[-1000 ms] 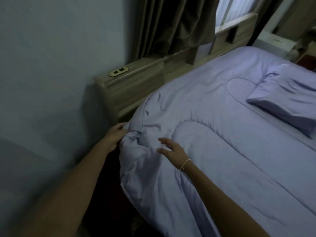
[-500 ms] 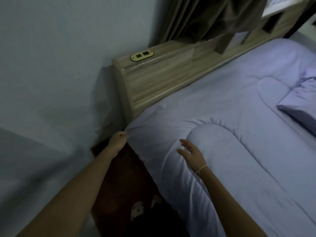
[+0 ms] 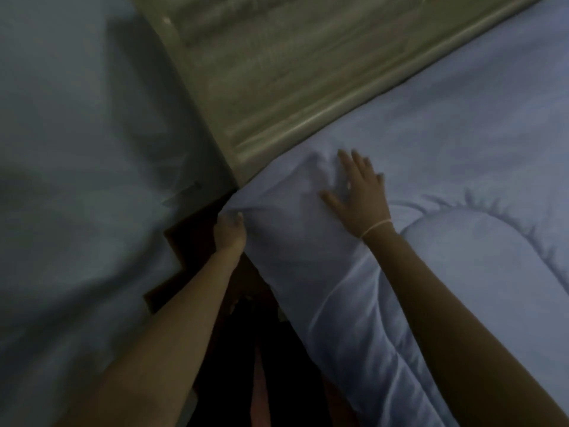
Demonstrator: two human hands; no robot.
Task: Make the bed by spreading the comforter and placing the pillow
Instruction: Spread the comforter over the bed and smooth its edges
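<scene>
Right now the left hand (image 3: 230, 231) is curled at the comforter's corner, fingers pinching the fabric edge where it turns down over the side of the bed, while the right hand (image 3: 358, 192) lies flat with fingers spread wide, palm pressing the top surface just beyond and to the right of the left hand, holding nothing. A thin band (image 3: 377, 227) circles the right wrist. Under both hands the lilac comforter (image 3: 446, 257) covers the mattress: its corner sits between the two hands, its top sheet runs away to the right of the right hand, and its side drapes down below the left forearm toward the dark floor (image 3: 246, 349). The long axis of the comforter seems to run from the corner back toward the person, along the bed's side edge, with its top hem lying against the wooden headboard (image 3: 277, 72) just past the fingertips. By its look it is soft, puffy and quilted, light for its bulk, and likely to bunch and slide rather than keep a shape; creases fan out from the pinched corner. The hem or corner seam seems the best place to grip, with the flat palm smoothing outward. A pale wall (image 3: 77, 149) stands to the left of the left hand. No pillow shows in this view
</scene>
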